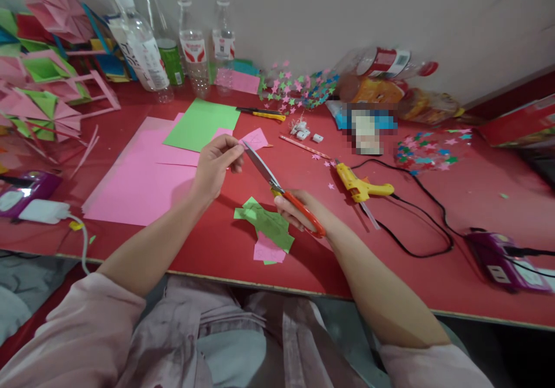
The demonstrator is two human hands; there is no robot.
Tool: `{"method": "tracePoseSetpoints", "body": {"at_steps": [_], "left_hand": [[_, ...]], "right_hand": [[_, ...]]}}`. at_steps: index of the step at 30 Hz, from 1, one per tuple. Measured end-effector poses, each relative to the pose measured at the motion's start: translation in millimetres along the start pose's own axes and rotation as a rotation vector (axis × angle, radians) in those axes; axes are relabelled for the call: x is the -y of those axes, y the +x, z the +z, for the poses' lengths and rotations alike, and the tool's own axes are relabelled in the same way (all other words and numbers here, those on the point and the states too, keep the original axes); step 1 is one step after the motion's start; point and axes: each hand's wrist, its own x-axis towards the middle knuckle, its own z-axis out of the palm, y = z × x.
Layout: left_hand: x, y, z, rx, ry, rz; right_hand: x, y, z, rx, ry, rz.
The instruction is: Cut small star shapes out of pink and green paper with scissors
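My right hand grips a pair of scissors by the orange handles, blades pointing up and left, seemingly closed. Close to their tip, my left hand is closed in a pinch; whatever lies between the fingertips is too small to make out. Behind those fingertips shows a pink paper piece with pencil lines on it. Below the hands, green paper scraps and a pink scrap form a small pile. Left of my left hand are pink sheets and a green sheet.
A yellow glue gun with a black cord lies right, near a pencil and a utility knife. Paper stars and bottles line the back. Folded paper crafts stand left; purple power strips sit at both sides.
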Motion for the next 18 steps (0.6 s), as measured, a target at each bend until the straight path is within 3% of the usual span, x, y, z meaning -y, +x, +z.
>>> {"method": "tracePoseSetpoints", "body": {"at_steps": [18], "left_hand": [[-2.0, 1.3, -2.2, -0.002, 0.018, 0.008]], "right_hand": [[10.3, -4.0, 5.2, -0.034, 0.056, 0.049]]}}
